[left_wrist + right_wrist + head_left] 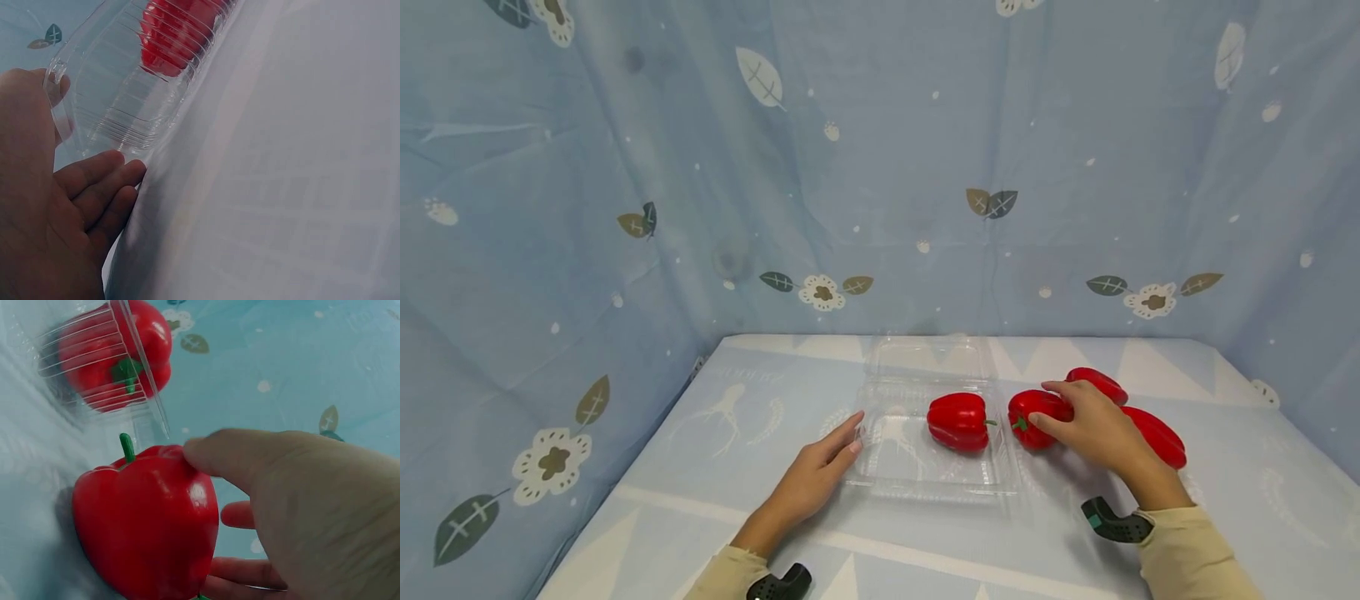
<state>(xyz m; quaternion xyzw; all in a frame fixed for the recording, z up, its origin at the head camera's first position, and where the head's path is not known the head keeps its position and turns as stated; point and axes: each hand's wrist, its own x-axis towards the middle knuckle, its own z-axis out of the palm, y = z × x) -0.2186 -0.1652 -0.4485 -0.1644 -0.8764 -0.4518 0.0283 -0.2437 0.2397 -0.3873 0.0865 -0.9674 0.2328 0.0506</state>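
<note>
Four red peppers are showing in the head view, all on a table [700, 467] covered with a pale blue patterned cloth. One pepper in the box [957, 422] is lying on its side in the right half of a clear plastic box [895, 467], whose lid is lying open toward the back. The left hand [820, 477] is resting flat on the cloth, fingers straight and holding nothing, fingertips touching the box's left edge. The right hand [1093, 429] is curling over a second pepper [1036, 417] just right of the box, thumb on the near side, fingers across the top. A pepper at the back [1097, 382] and a pepper on the right [1157, 435] are lying just behind and beside that hand. A blue curtain [880, 167] with leaf and flower prints is hanging behind the table.

Left wrist view: the left hand [50, 225] is lying open, its fingers [103, 181] extended and meeting the corner of the ribbed box [125, 100]. The pepper in the box [175, 31] is showing red through the wall.

Right wrist view: the right hand [300, 506] is gripping the second pepper [147, 525], thumb pressing on its shoulder near the green stem, fingers wrapping round the far side. This pepper is sitting on the cloth, just outside the box [94, 356]. The pepper in the box [119, 353] is showing behind the ribbed wall.
</note>
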